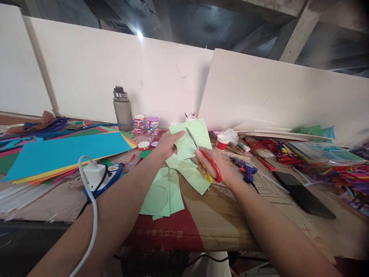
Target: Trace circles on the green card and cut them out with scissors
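By the left hand (168, 144), thumb on top, a pale green sheet (198, 130) is pinched at the clock's centre — straight-edged, marked with circles drawn in thin outline. One blade of red-and-yellow scissors (215, 166) is laid across it; how far the blades are parted cannot be told. Their handles are gripped by the right hand (225, 166). At five o'clock, bare cardboard (225, 221) is left open down to its near edge; at four, room is limited by a blue glue gun (249, 172) and a black phone (302, 194).
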Motion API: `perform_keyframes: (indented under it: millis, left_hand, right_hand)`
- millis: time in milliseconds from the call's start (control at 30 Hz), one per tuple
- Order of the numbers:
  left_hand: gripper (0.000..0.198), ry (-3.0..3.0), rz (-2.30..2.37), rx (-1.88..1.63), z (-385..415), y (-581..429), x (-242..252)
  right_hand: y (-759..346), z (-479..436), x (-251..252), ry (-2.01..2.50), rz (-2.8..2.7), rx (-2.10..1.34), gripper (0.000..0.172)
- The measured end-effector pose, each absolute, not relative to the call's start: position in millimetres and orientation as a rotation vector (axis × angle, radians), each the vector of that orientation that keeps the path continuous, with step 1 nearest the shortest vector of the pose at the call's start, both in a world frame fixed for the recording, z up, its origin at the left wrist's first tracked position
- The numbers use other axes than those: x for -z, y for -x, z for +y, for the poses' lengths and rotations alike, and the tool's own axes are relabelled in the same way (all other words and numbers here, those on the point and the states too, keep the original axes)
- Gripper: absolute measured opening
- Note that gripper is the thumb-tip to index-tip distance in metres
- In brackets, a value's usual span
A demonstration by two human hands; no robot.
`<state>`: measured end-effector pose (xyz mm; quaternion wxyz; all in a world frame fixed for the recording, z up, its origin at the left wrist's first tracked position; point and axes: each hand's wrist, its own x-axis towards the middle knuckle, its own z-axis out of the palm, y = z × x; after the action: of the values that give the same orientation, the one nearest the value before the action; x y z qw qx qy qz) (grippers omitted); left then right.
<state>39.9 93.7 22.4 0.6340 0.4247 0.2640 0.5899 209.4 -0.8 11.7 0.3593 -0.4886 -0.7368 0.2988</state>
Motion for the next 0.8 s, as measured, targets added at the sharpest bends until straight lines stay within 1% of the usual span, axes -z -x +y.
perform_keyframes:
  millis: [300, 467, 633, 733, 800]
  left_hand:
    - [0.03, -0.974, 0.56, -1.331, 96.3, -38.9, -19.4]
    - [0.025, -0.89, 0.609, -1.312, 95.4, -38.1, -22.8]
    - [0.024, -0.896, 0.631, -1.369, 96.4, -35.7, -24.6]
    - [0.022, -0.958, 0.678, -1.339, 94.8, -37.4, -21.9]
    - [0.024, -0.988, 0.692, -1.323, 92.7, -39.9, -19.7]
  right_hand:
    - [-208.0, -4.1, -14.1, 1.268, -1.903, -0.674, 0.053]
    - [-206.8, -4.3, -13.8, 1.281, -1.89, -0.718, 0.052]
    - [-206.0, -2.7, -13.2, 1.295, -1.927, -0.73, 0.048]
    - [-208.0, -0.9, -11.4, 1.288, -1.931, -0.735, 0.043]
    - [-209.5, -0.3, -10.6, 1.301, -1.933, -0.729, 0.041]
